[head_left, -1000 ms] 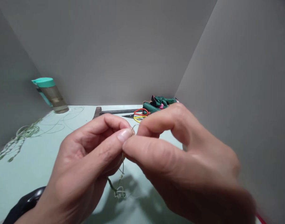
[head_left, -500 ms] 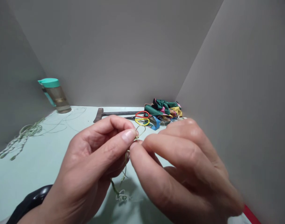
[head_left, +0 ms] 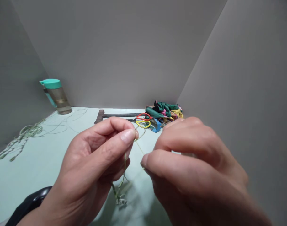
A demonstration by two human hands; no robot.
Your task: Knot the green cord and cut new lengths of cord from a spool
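A thin green cord (head_left: 139,147) runs taut between my two hands above the table. My left hand (head_left: 93,157) pinches it between thumb and forefinger, and a small loop of it stands out past the fingertips. My right hand (head_left: 188,163) is closed on the cord lower and to the right; its fingertips are partly hidden. Below my left hand hangs a braided green piece (head_left: 121,199) with a pale, tangled end.
A bottle with a teal lid (head_left: 60,97) stands at the back left. Green cords in a bundle (head_left: 28,133) lie near the left wall. At the back are a hammer (head_left: 101,116), scissors with red and yellow handles (head_left: 143,121) and bunched patterned cloth (head_left: 164,110).
My right hand has moved right and slightly down, away from my left, drawing the cord out straight between them. My left hand keeps its pinch almost in place.
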